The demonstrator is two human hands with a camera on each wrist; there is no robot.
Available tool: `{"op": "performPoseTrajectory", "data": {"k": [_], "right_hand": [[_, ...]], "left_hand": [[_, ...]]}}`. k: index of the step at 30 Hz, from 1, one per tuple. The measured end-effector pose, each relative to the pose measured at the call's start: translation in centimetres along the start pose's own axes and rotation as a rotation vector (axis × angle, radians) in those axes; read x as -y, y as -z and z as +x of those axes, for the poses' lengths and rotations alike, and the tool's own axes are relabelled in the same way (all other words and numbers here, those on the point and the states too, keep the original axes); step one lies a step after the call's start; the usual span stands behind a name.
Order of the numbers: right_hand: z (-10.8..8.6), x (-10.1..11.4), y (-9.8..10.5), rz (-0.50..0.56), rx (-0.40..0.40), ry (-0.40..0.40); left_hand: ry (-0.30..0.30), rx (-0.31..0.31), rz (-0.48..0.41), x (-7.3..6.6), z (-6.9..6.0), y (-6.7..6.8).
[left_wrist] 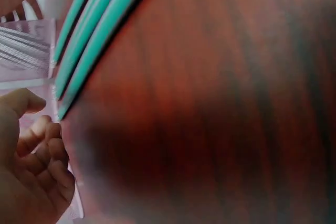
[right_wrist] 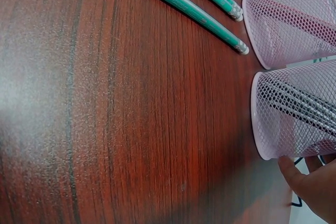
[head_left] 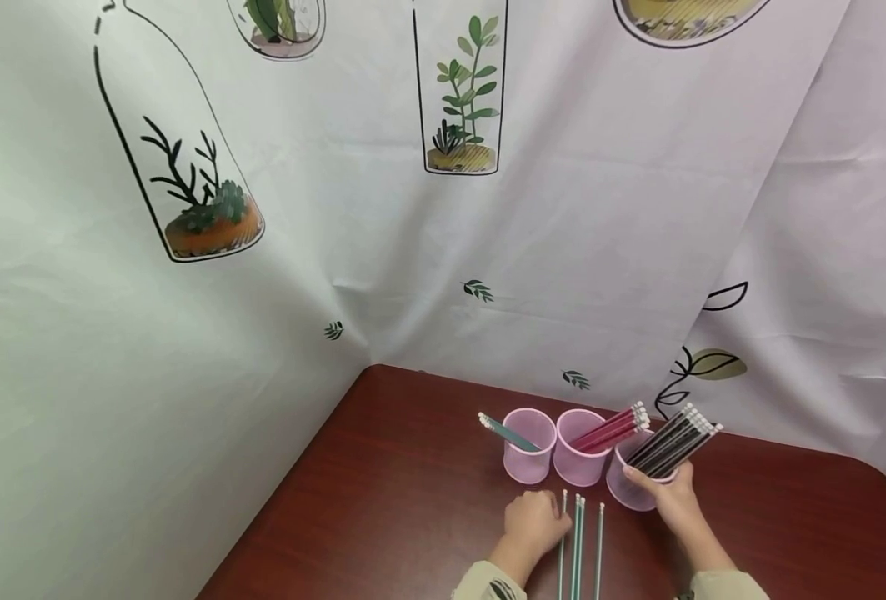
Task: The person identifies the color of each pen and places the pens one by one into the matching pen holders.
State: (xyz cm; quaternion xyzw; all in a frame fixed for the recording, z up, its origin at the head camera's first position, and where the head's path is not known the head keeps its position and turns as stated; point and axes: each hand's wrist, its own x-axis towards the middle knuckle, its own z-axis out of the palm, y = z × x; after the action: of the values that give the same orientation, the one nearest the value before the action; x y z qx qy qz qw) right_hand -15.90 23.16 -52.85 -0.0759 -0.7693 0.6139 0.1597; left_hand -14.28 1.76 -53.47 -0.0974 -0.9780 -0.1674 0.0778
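Several green pencils (head_left: 579, 542) with white eraser ends lie on the table, pointing toward the cups. My left hand (head_left: 534, 523) is beside the leftmost pencil; its fingers are loosely curled, with the thumb (left_wrist: 32, 100) apart from them and nothing visible between. My right hand (head_left: 675, 504) grips the rightmost pink mesh cup (head_left: 626, 493), thumb on the near side and the other fingers partly hidden behind it. A bundle of black pencils (head_left: 671, 443) leans to the right in that cup.
The middle pink mesh cup (head_left: 579, 472) holds red pencils (head_left: 613, 429). In the left cup (head_left: 525, 468), a few green pencils (head_left: 513, 435) lean left. The dark red-brown wooden table (head_left: 382, 467) meets a white curtain (head_left: 382, 225) with printed plants at its back and left edges.
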Motion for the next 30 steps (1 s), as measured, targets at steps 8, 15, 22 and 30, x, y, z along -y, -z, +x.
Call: {"op": "performPoseTrajectory", "data": {"k": [8,15,22,30], "right_hand": [[0.2,-0.8,-0.1,-0.059,0.008,-0.059],[-0.2,0.5,0.0,-0.078,0.024,-0.118],[0.8,-1.5,0.2,-0.074,0.001,-0.063],[0.9,-1.7,0.2,-0.069,-0.002,-0.025]], "left_hand": [[0.014,0.069,0.127,0.0,-0.5,-1.2],[0.021,0.135,0.152,-0.3,-0.3,-0.9],[0.035,0.154,0.143,-0.5,-0.1,-0.1],[0.01,0.093,0.099,0.0,0.1,0.9]]}}
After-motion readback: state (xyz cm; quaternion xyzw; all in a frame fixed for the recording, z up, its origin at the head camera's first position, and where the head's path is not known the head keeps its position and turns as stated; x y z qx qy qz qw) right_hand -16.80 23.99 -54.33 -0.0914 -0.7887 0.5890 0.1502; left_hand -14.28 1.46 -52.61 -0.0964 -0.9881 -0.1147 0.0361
